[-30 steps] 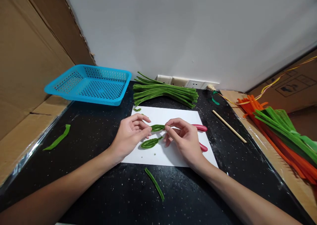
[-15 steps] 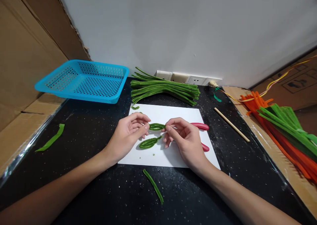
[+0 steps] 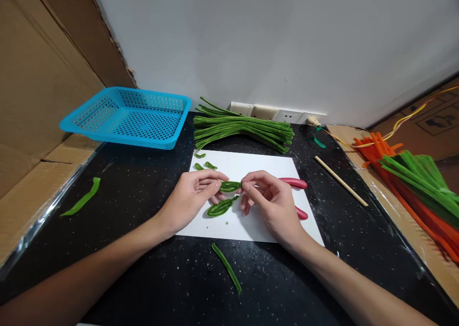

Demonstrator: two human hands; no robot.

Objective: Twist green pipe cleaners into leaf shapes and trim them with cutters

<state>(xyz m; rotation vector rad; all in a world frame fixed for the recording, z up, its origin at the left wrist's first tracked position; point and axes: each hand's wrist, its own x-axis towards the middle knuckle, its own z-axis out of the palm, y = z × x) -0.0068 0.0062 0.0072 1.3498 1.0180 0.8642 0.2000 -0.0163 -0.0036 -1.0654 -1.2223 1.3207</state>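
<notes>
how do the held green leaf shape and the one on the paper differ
The held leaf is pinched by left hand and right hand; the lying leaf rests on the paper. The held leaf runs nearly level; the lying leaf slants up to the right. Both are green and looped.

The held leaf shape [image 3: 230,186] is a slim green loop of fuzzy stem, set near the centre of the frame and held at both ends. It runs almost level from left to right, with narrow strands nested inside its outline and a taper towards the right; its left end is partly hidden. Just below it, the second leaf shape [image 3: 220,208] lies on white paper [image 3: 251,162], also green and fuzzy, with nested loops. It slants, its rounded end at lower left and its narrow, stem-like tip at upper right.
</notes>
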